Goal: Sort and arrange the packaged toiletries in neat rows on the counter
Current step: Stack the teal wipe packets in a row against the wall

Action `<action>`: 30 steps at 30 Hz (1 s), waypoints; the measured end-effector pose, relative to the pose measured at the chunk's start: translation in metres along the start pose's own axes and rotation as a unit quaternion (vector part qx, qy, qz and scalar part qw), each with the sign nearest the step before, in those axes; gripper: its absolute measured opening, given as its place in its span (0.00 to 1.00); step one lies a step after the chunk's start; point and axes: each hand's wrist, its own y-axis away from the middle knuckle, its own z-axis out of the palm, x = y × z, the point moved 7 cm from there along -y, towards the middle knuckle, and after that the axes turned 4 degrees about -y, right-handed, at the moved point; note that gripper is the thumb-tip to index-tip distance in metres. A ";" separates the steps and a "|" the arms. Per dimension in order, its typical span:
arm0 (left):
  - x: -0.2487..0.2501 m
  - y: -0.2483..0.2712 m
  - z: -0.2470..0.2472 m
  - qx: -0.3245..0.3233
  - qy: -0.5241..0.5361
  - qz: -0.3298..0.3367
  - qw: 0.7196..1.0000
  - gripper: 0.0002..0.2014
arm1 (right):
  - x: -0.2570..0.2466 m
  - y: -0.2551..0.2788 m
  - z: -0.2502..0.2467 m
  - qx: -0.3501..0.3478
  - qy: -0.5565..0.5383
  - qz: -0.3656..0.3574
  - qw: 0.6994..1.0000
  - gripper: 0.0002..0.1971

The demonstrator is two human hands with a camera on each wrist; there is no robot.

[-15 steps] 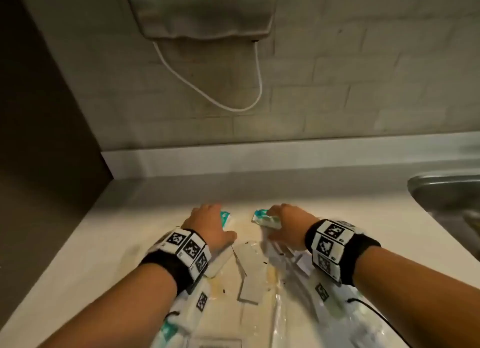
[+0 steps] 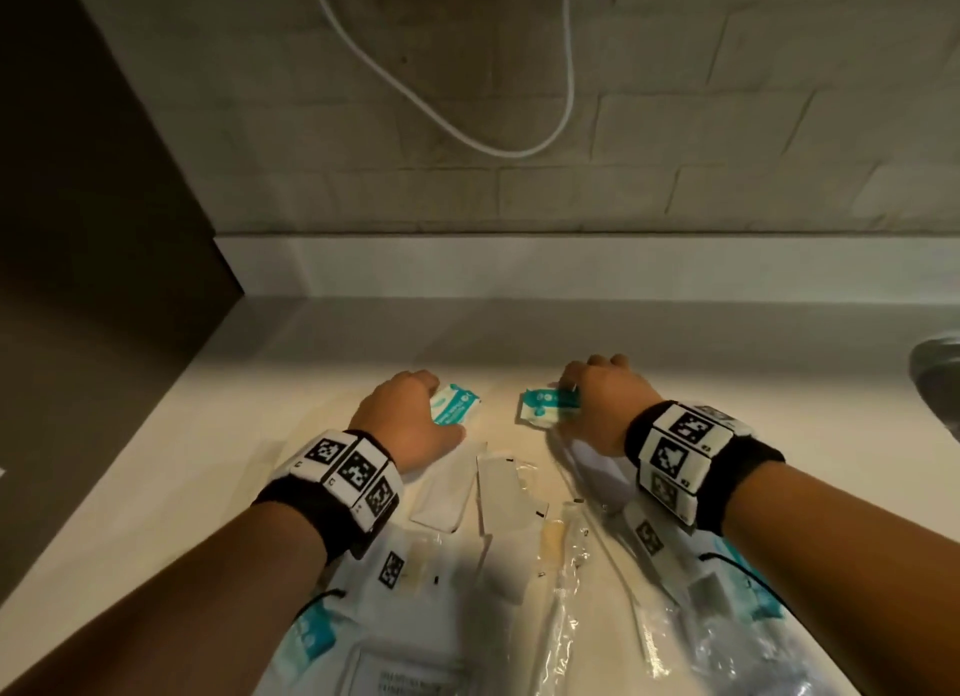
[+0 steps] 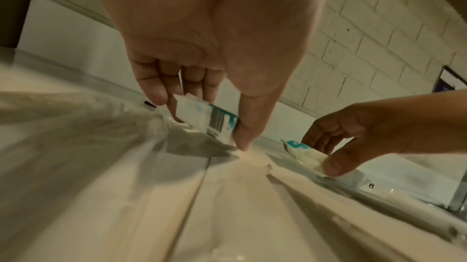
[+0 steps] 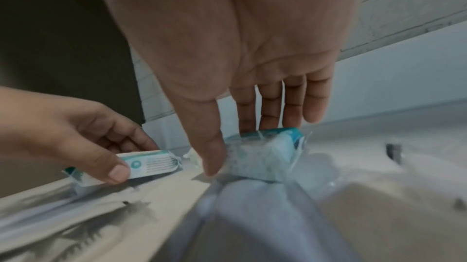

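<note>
Two small white-and-teal packets sit at the far end of a pile of packaged toiletries on the pale counter [image 2: 171, 466]. My left hand [image 2: 410, 414] pinches the left packet [image 2: 456, 403] between thumb and fingers; the left wrist view shows that packet [image 3: 209, 118] tilted just above the pile. My right hand [image 2: 597, 409] grips the right packet [image 2: 545, 407] the same way, thumb in front and fingers behind, as the right wrist view shows on the packet [image 4: 267, 154]. A gap of bare counter separates the two packets.
Clear and white wrapped items [image 2: 498, 492] lie heaped under both forearms toward the near edge. A steel sink [image 2: 935, 368] is at the right. A low white backsplash [image 2: 519, 264] and brick wall close the back, with a white cord [image 2: 467, 134] hanging; a dark panel stands left.
Both hands have moved a little apart, each carrying its teal packet, so the gap between the packets has widened.
</note>
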 end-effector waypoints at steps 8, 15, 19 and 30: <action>0.022 0.033 -0.008 -0.010 0.071 0.076 0.995 0.23 | -0.020 0.042 -0.027 0.019 -0.076 -0.063 0.995 0.21; 0.016 0.085 -0.041 0.025 0.104 0.111 0.988 0.20 | -0.050 0.103 -0.027 0.016 -0.048 -0.140 0.989 0.21; -0.017 0.111 -0.062 0.045 0.100 0.096 0.989 0.19 | -0.088 0.123 -0.022 0.035 0.015 -0.201 0.979 0.23; -0.170 0.133 -0.101 0.044 -0.119 0.002 0.992 0.30 | -0.229 0.060 -0.005 -0.014 0.007 -0.244 0.970 0.25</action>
